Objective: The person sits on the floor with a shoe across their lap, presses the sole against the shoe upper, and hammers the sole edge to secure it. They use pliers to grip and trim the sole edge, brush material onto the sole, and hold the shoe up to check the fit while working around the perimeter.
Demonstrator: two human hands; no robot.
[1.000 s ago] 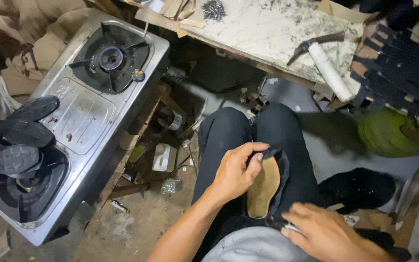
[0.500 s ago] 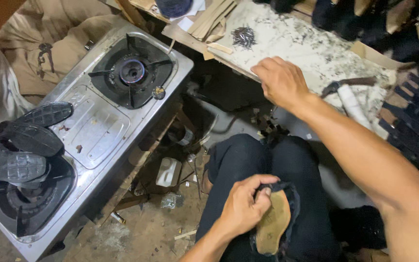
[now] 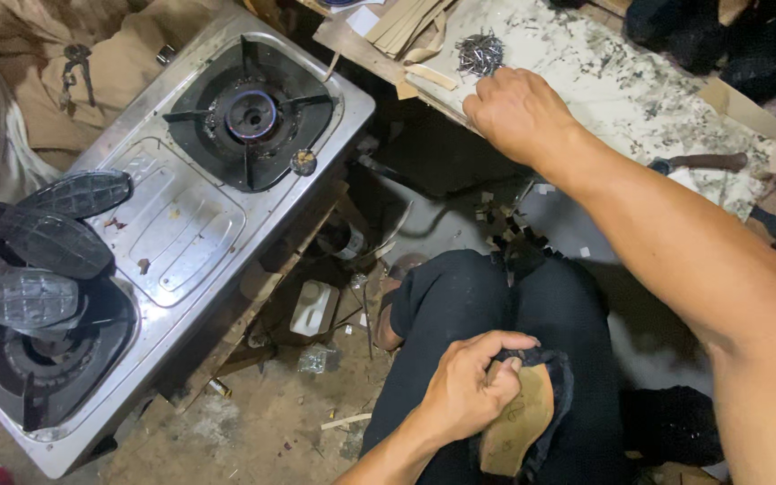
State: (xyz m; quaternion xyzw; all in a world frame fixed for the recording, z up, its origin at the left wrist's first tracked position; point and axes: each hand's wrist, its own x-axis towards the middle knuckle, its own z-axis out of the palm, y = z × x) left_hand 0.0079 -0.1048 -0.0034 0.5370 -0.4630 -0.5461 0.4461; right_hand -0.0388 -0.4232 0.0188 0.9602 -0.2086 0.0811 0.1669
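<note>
Since the earlier frame, the right hand [image 3: 518, 112] has been moved left across the table [image 3: 639, 81] to the pile of nails [image 3: 480, 52] (grip state cannot be told). A shoe [image 3: 523, 418] is gripped on the lap by the left hand [image 3: 469, 391].

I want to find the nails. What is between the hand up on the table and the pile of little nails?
Nothing: in the head view, only bare speckled tabletop separates the right hand from the nail pile just beyond its knuckles.
</note>
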